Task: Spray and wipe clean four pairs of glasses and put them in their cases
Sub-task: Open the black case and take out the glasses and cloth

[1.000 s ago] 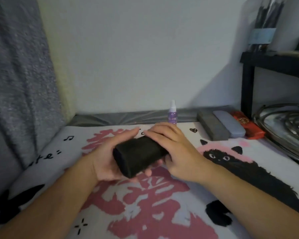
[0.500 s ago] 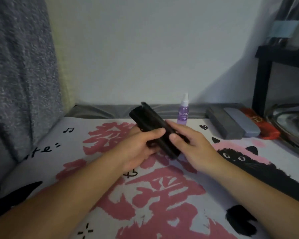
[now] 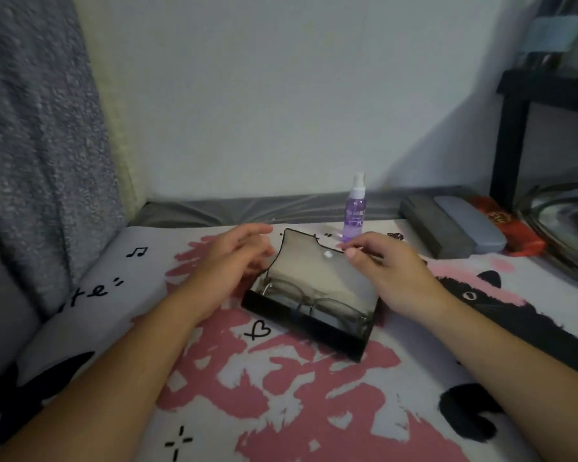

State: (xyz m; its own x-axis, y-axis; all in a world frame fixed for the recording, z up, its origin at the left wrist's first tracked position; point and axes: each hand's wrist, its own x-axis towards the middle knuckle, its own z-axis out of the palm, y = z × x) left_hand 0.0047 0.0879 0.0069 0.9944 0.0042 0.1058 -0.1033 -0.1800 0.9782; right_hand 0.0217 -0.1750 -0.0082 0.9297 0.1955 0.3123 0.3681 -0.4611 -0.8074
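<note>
Case (image 3: 306, 323), black, lies open at centre frame on the printed blanket (image 3: 281, 395); flap raised toward the wall, pale lining showing, a small white snap on the flap. Glasses (image 3: 314, 300) with a clear frame sit inside the tray, lenses facing the camera. Right hand (image 3: 386, 276), right of the case: thumb and forefinger pinch the upper right edge of the flap, other fingers loosely curled behind. Left hand (image 3: 237, 258), just left of the flap: fingers relaxed and slightly spread, holding nothing; whether it touches the case edge cannot be told. Spray bottle (image 3: 355, 211), purple liquid, white cap, stands upright behind the case near the wall. Upper right of frame: grey case (image 3: 434, 228), blue-grey case (image 3: 471, 225) and red case (image 3: 514, 228) lie side by side, touching. Black shelf (image 3: 514, 135) stands at the far right.
</note>
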